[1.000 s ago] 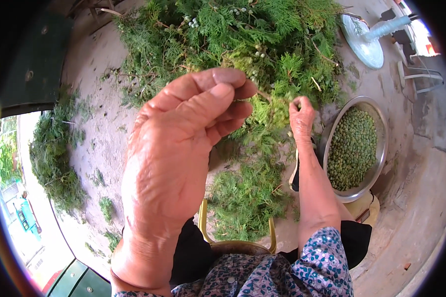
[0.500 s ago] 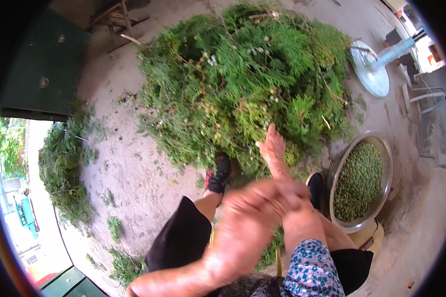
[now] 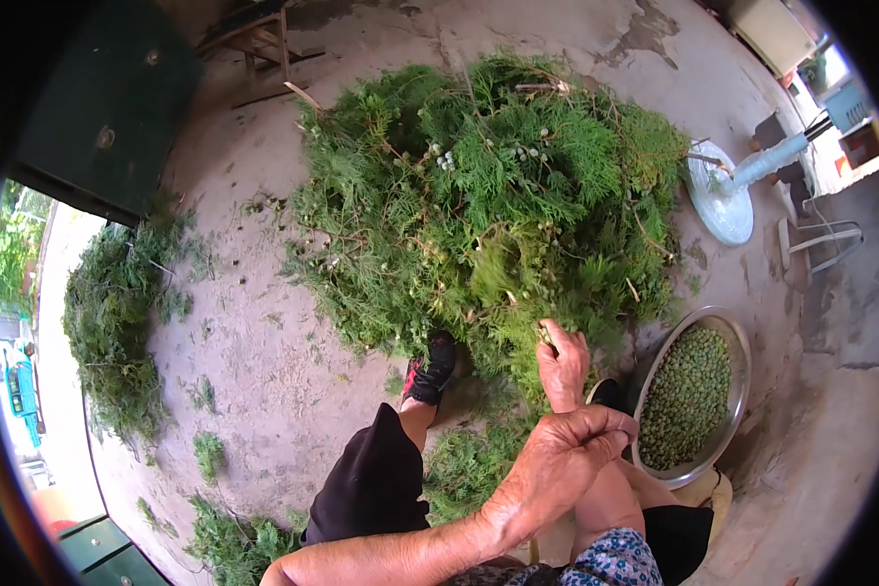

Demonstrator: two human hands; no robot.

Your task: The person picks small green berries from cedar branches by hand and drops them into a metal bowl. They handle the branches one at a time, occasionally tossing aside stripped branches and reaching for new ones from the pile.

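A large heap of green cypress branches (image 3: 557, 186) with pale round cones lies on the floor before me. At its near edge my right hand (image 3: 564, 369) is closed, fingers curled round a yellowish-green cypress sprig (image 3: 508, 283) that is partly smeared by motion. My left hand (image 3: 568, 457) crosses over my right forearm, thumb and fingers pinched together; what they hold, if anything, is too small to make out. Just to the right of it a metal basin (image 3: 744, 396), tilted in view, holds many small green cones (image 3: 689, 396).
A smaller pile of cypress (image 3: 117, 332) lies on the left, with loose sprigs (image 3: 234, 537) at lower left. My shoe (image 3: 432, 366) stands by the heap. Beyond the basin is a round plastic-wrapped stand base (image 3: 721, 200). A dark green cabinet (image 3: 98, 98) stands far left; a wooden stool (image 3: 259, 44) behind.
My right hand has drawn back toward me and closed on a sprig. My left hand, blurred before, has moved right toward the basin. The view has shifted slightly.
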